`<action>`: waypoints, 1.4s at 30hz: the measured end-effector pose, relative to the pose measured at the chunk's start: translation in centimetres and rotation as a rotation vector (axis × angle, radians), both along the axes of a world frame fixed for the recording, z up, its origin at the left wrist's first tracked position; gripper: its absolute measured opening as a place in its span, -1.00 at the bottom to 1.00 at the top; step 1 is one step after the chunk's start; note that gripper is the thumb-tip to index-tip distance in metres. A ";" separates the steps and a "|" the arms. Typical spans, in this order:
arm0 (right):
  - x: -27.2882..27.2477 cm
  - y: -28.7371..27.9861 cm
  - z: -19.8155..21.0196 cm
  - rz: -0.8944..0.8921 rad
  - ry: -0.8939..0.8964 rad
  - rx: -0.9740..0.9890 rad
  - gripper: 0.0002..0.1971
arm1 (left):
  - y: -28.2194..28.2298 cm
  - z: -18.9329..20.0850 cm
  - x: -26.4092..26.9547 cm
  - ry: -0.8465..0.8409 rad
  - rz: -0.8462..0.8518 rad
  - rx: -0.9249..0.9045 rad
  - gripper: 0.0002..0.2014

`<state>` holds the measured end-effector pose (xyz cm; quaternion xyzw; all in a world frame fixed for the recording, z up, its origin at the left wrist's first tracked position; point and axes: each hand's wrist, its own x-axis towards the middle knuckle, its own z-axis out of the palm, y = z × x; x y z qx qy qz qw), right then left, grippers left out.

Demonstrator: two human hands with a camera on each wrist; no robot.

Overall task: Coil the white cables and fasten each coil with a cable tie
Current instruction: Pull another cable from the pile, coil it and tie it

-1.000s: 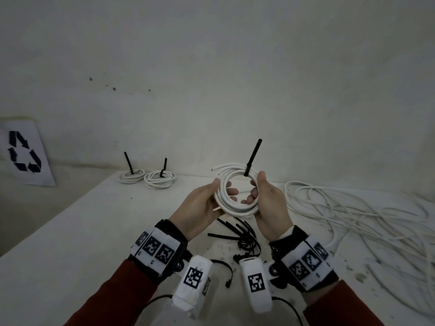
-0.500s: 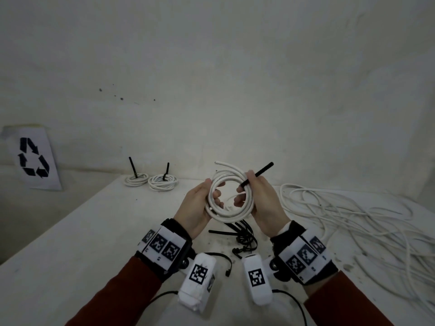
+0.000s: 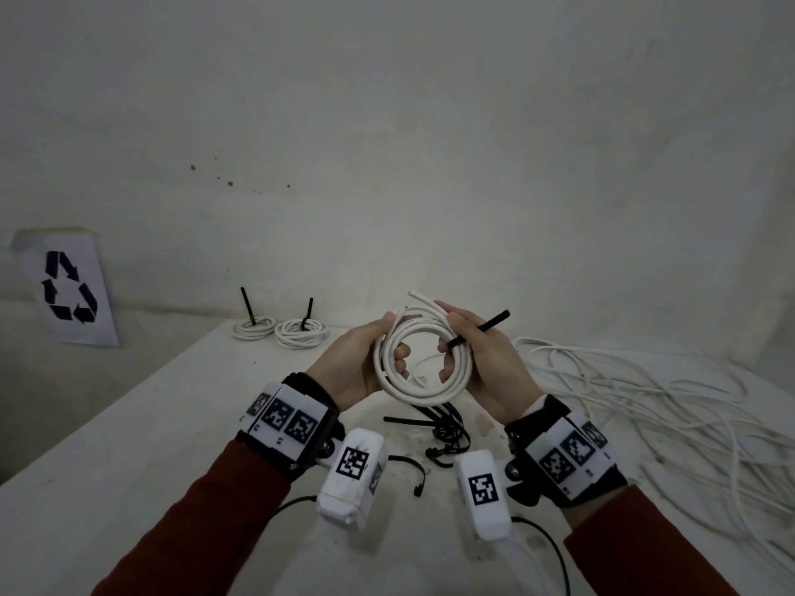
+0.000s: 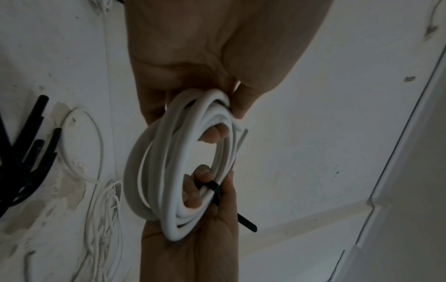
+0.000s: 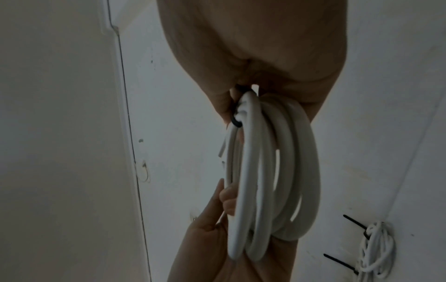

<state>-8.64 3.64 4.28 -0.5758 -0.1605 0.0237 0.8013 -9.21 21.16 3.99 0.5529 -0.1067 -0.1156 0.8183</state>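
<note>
Both hands hold a white cable coil (image 3: 423,391) upright above the table. My left hand (image 3: 365,359) grips its left side, thumb on top and fingers through the ring. My right hand (image 3: 484,363) grips the right side where a black cable tie (image 3: 457,342) wraps the strands. The tie's tail (image 3: 494,320) sticks out to the upper right past the thumb. In the left wrist view the coil (image 4: 154,171) carries the tie (image 4: 212,186) under the right hand's fingers (image 4: 193,198). The right wrist view shows the coil (image 5: 265,171) edge-on with the tie (image 5: 235,119) at the top.
Two tied coils (image 3: 254,328) (image 3: 301,334) lie at the table's back. A pile of loose black ties (image 3: 439,423) sits under my hands, with one single tie (image 3: 408,466) nearer. A heap of loose white cable (image 3: 645,406) covers the right side. The table's left edge (image 3: 129,415) runs diagonally.
The coil has turned in my hands: the tie moved from the top to the right side, and its tail swung from pointing up to pointing right.
</note>
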 end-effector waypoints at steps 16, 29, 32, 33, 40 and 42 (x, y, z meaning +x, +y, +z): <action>-0.5 1.0 -0.5 -0.040 -0.010 -0.040 -0.77 | 0.1 0.2 0.7 0.067 0.042 0.014 -0.66; -0.2 0.9 -0.5 -0.011 -0.025 -0.064 -0.79 | 0.2 0.3 0.7 0.136 0.013 0.087 -0.67; -0.1 0.6 -0.7 -0.015 -0.019 -0.086 -0.79 | 0.1 0.5 0.8 0.155 0.002 0.108 -0.68; 0.0 0.5 -0.7 -0.013 -0.013 -0.094 -0.79 | 0.1 0.6 0.8 0.157 -0.001 0.119 -0.68; 0.6 0.2 -0.4 -0.006 0.029 -0.141 -0.75 | 0.0 0.8 0.9 0.203 -0.035 0.135 -0.71; 0.7 0.3 -0.2 -0.014 0.030 -0.145 -0.76 | -0.3 0.6 0.8 0.216 -0.043 0.103 -0.70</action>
